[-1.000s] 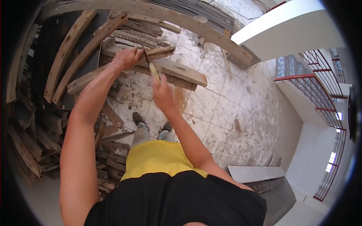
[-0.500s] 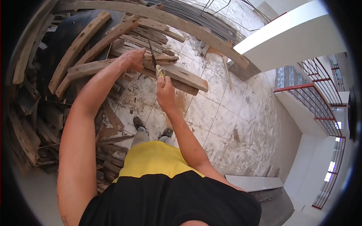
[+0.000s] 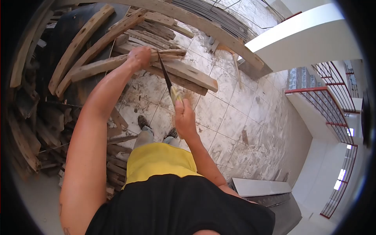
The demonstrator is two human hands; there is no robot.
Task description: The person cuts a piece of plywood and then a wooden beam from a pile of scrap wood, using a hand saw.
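My right hand (image 3: pixel 185 118) is wrapped around the light-coloured handle of a handsaw (image 3: pixel 165 73), whose narrow dark blade points up and away across a wooden beam (image 3: pixel 192 75). Just left of the blade, my left hand (image 3: pixel 140 58) grips the same beam from above, its fingertips partly hidden. A second, darker board (image 3: pixel 184 83) lies alongside under the beam, and both ends stick out to the right over the floor. Sawdust shows on the tiles near the blade.
Stacked old timber (image 3: pixel 35 133) fills the left side. A long beam (image 3: pixel 196 22) crosses the far side toward a white wall (image 3: pixel 297 35). Dusty white tiles (image 3: pixel 231 121) cover the floor. Red-railed stairs (image 3: pixel 327 92) rise at right; flat panels (image 3: pixel 260 187) lie at lower right.
My right hand has drawn the saw back toward my body and slightly right, exposing more blade. My left hand stays on the beam.
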